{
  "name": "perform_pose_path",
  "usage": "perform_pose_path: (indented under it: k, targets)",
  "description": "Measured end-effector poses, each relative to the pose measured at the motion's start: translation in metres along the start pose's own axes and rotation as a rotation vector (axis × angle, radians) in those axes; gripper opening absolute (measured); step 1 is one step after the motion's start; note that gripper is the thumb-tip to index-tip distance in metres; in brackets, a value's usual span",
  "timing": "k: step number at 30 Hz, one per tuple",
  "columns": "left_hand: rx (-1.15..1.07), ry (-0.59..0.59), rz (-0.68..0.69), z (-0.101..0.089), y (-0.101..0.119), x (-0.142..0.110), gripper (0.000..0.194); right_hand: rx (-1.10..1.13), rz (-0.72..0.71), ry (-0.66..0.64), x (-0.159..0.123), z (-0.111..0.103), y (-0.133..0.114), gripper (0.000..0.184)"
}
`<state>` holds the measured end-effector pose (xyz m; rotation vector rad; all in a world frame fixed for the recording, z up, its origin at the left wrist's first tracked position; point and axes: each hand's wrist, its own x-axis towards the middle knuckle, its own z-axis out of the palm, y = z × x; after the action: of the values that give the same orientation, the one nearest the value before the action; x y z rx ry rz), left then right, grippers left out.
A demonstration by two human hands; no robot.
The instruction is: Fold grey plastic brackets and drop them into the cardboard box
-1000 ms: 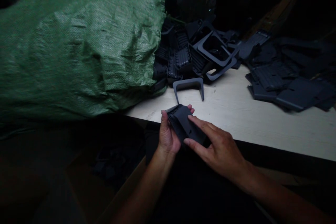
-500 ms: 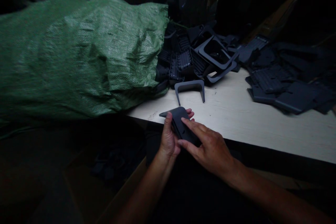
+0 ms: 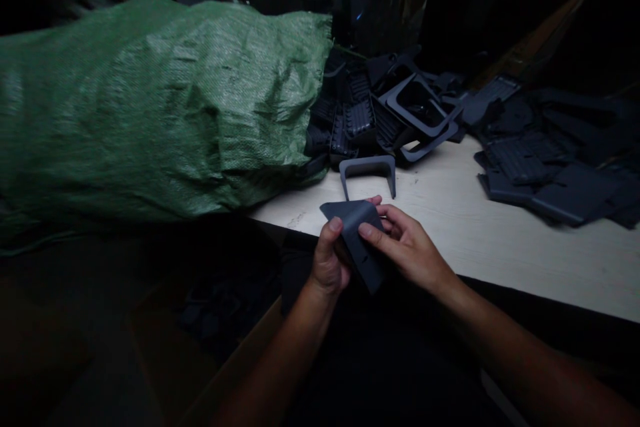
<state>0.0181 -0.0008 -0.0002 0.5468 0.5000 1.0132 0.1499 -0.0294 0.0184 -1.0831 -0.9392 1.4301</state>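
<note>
Both hands hold a dark grey, bent plastic part (image 3: 361,240) with a small slot in its face, just off the table's front edge. My left hand (image 3: 330,257) grips it from the left, thumb on top and the other fingers mostly hidden underneath. My right hand (image 3: 410,243) pinches its right side, thumb on the upper face and fingers behind. Just beyond the part, a grey U-shaped plastic frame (image 3: 367,165) stands on the pale table (image 3: 450,213).
A large green woven sack (image 3: 165,107) lies at the left, its mouth towards a heap of dark plastic parts (image 3: 360,117). More flat dark parts (image 3: 565,187) are piled at the right. Below the table on the left, a box edge (image 3: 240,360) shows beside dim dark pieces.
My right hand has shifted from lying across the part's face to holding its right edge. The part has turned, showing more of its bent top. The view has moved slightly.
</note>
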Motion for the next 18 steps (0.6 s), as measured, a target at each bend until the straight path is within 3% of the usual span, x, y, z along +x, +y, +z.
perform_pose_path:
  k: [4, 8, 11, 14, 18]
  targets:
    - [-0.102, 0.026, 0.003, 0.004, 0.018, 0.006, 0.072, -0.114, -0.092, 0.020, -0.002, 0.006, 0.007, 0.034]
    - [-0.229, 0.289, -0.118, 0.003, 0.035, 0.018, 0.036, -0.185, -0.116, -0.014, -0.003, 0.008, 0.012, 0.033]
    - [-0.193, 0.377, -0.165, 0.006, 0.038, 0.021, 0.021, -0.188, -0.079, -0.065, -0.005, 0.007, 0.011, 0.033]
    - [-0.121, 0.384, -0.110, 0.012, 0.034, 0.015, 0.019, -0.158, -0.049, -0.103, -0.007, 0.008, 0.011, 0.037]
    - [0.052, 0.453, 0.032, 0.016, 0.028, 0.004, 0.019, -0.100, -0.115, -0.053, -0.010, 0.014, 0.020, 0.046]
